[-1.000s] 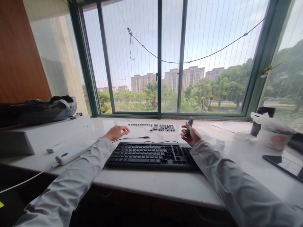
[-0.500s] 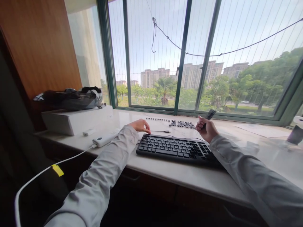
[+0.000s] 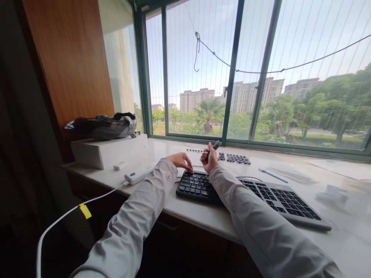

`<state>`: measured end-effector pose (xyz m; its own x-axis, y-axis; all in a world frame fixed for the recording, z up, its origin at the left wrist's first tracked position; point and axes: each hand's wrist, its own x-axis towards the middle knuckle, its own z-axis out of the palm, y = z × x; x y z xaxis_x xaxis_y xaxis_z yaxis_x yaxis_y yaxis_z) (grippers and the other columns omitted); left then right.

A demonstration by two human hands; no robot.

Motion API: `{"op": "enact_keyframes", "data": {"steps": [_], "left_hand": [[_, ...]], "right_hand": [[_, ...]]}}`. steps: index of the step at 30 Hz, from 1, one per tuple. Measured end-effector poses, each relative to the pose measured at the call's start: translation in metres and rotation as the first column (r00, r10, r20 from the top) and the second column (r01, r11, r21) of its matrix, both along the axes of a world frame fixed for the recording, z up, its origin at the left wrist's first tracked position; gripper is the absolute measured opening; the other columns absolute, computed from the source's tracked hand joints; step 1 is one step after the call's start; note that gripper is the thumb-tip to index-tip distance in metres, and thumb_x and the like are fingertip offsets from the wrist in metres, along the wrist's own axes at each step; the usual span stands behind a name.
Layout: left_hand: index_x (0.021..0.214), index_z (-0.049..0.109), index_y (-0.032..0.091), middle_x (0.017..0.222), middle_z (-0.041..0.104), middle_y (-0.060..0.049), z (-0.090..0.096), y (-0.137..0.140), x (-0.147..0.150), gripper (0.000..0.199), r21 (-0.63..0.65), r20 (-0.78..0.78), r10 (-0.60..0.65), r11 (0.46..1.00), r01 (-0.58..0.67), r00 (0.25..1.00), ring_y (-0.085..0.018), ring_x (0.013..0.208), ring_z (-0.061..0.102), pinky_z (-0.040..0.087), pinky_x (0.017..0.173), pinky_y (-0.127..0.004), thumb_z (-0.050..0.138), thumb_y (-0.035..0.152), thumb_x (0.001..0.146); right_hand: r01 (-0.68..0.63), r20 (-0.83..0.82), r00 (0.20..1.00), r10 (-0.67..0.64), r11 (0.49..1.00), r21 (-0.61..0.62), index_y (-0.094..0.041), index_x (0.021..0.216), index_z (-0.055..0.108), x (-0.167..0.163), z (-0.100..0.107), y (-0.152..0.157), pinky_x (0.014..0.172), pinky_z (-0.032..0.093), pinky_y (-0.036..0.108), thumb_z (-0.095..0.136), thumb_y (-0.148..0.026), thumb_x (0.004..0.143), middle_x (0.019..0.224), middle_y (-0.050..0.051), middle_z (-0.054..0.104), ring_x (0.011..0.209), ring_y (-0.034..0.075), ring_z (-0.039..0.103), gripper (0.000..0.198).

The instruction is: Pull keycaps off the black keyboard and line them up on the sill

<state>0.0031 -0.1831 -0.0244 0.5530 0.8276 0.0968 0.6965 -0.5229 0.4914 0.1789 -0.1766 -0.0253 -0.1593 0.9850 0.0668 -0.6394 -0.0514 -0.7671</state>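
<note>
**Right grip clenched on small dark tool above keyboard's left end**

Right grip (image 3: 210,159) is clenched around a small dark tool (image 3: 215,146), whose tip sticks up and to the right out of the fist. What kind of tool it is cannot be told at this size. That hand hangs just above the far left corner of the black keyboard (image 3: 249,193), which lies slantwise on the pale marble surface (image 3: 342,235). Left grip (image 3: 181,160) is released, holding nothing; its fingers curl downward, and the fingertips (image 3: 190,169) reach the top-left keys of the keyboard. Both hands sit close together, near but apart.

Behind the hands, toward the window (image 3: 232,73), loose black keycaps (image 3: 234,158) lie in rows on the surface, with a thinner row of small ones (image 3: 193,150) to their left. A thin black cable (image 3: 249,178) runs along the keyboard's far edge.

Left of the hands, a white oblong device (image 3: 137,175) rests on the surface with a white cable (image 3: 72,212) trailing off the edge; the cable carries a yellow tag (image 3: 85,211). Farther left stands a white box (image 3: 108,150) with a dark bag (image 3: 101,126) lying on top. A blue pen (image 3: 273,175) lies beyond the keyboard to the right.
</note>
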Motion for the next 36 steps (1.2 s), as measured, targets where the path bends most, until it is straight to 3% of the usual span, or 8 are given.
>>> {"op": "enact_keyframes", "data": {"steps": [4,10,24,32,36], "left_hand": [[0.085,0.079,0.02,0.078,0.074,-0.004,0.001,-0.002,0.005,0.04,0.013,0.008,-0.008,1.0,0.007,1.0,-0.016,0.08,0.063,0.042,0.074,-0.024,0.077,0.052,0.061],[0.085,0.079,0.018,0.079,0.074,-0.004,-0.001,-0.001,0.006,0.037,-0.009,0.01,-0.054,0.998,0.054,0.998,-0.017,0.08,0.063,0.042,0.076,-0.024,0.076,0.048,0.064],[0.087,0.077,0.015,0.084,0.073,-0.005,-0.001,0.0,0.003,0.035,-0.082,0.021,-0.042,0.996,0.043,0.999,-0.016,0.079,0.063,0.044,0.074,-0.024,0.074,0.044,0.068],[0.087,0.076,0.014,0.085,0.072,-0.006,-0.002,-0.002,0.01,0.034,-0.09,0.071,-0.056,0.994,0.062,0.996,-0.017,0.082,0.062,0.044,0.076,-0.025,0.072,0.043,0.07],[0.087,0.074,0.013,0.085,0.07,-0.005,0.001,-0.003,0.01,0.039,-0.065,0.046,-0.015,0.998,0.018,0.999,-0.015,0.077,0.059,0.043,0.069,-0.024,0.071,0.048,0.069]], "right_hand": [[-0.022,-0.039,0.999,0.023,0.999,0.028,-0.021,0.059,0.027,-0.002,-0.01,0.004,0.037,0.026,0.02,0.053,-0.052,0.085,0.044,-0.008,0.027,0.038,0.006,0.028,0.048],[-0.02,0.014,1.0,0.022,0.994,-0.104,-0.021,0.06,0.027,-0.011,-0.019,0.0,0.036,0.024,0.02,0.046,-0.031,0.09,0.043,-0.008,0.029,0.037,0.006,0.027,0.037],[0.03,-0.018,0.999,-0.032,0.994,-0.108,-0.023,0.059,0.022,-0.025,-0.022,-0.006,0.036,0.021,0.024,0.046,-0.029,0.085,0.04,-0.009,0.019,0.036,0.007,0.021,0.037],[0.051,0.006,0.999,-0.051,0.997,-0.058,-0.022,0.058,0.026,-0.025,-0.023,-0.007,0.036,0.022,0.023,0.05,-0.031,0.083,0.043,-0.009,0.023,0.037,0.006,0.023,0.035],[0.041,-0.02,0.999,-0.042,0.998,-0.045,-0.022,0.06,0.028,-0.023,-0.022,-0.007,0.037,0.023,0.023,0.049,-0.032,0.083,0.043,-0.009,0.025,0.037,0.007,0.026,0.033]]}}
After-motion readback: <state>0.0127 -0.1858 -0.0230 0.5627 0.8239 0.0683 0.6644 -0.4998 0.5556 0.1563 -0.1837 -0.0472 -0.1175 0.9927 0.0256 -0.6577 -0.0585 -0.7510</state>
